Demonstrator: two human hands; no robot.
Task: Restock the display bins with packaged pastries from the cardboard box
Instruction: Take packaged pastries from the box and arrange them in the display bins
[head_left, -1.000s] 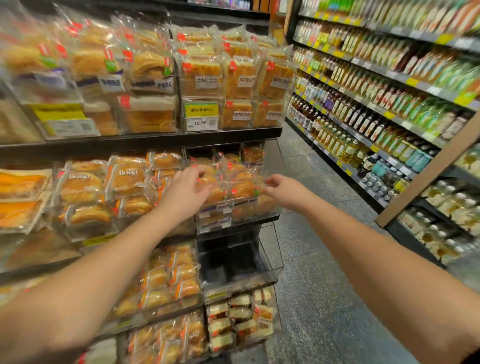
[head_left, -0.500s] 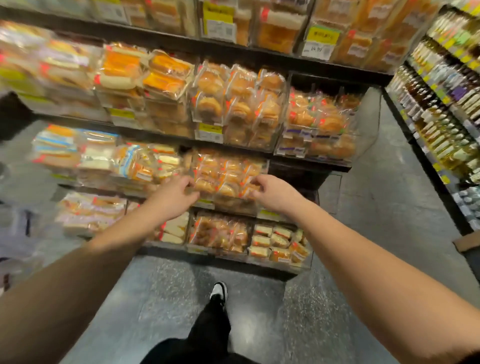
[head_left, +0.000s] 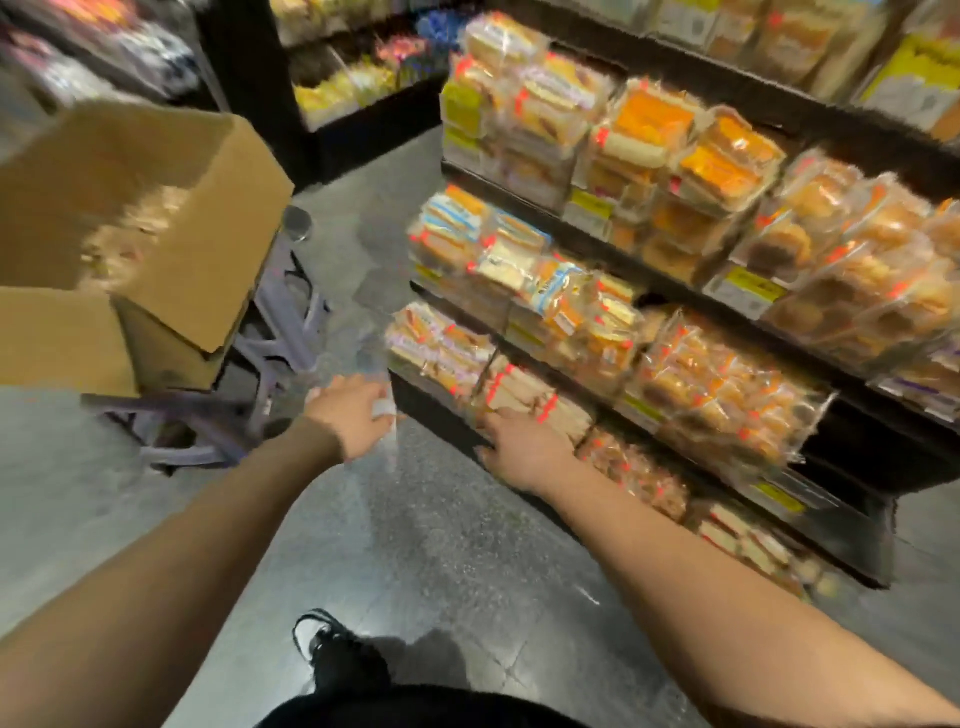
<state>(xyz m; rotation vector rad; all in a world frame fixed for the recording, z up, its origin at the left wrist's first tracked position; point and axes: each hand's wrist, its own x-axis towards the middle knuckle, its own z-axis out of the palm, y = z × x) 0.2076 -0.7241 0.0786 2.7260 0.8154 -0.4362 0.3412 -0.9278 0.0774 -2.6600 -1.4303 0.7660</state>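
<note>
In the head view, everything is looking blurry. The person's left hand (head_left: 349, 415) is reaching out low over the grey speckled floor (head_left: 426, 525), near the corner of the black display shelf (head_left: 852, 457). Something pale and see-through is showing at its fingers, but the blur is hiding whether they are gripping it, so the grip cannot be told. The right hand (head_left: 524, 451) is resting on a low bin of clear-wrapped pastry packs (head_left: 524, 397), fingers spread and relaxed, gripping nothing. The open brown cardboard box (head_left: 150, 208) is sitting at the left on a purple plastic stool (head_left: 218, 415), well apart from both hands. More packs are filling the shelves above. 1 black shoe (head_left: 332, 649) is standing on the floor below.
</note>
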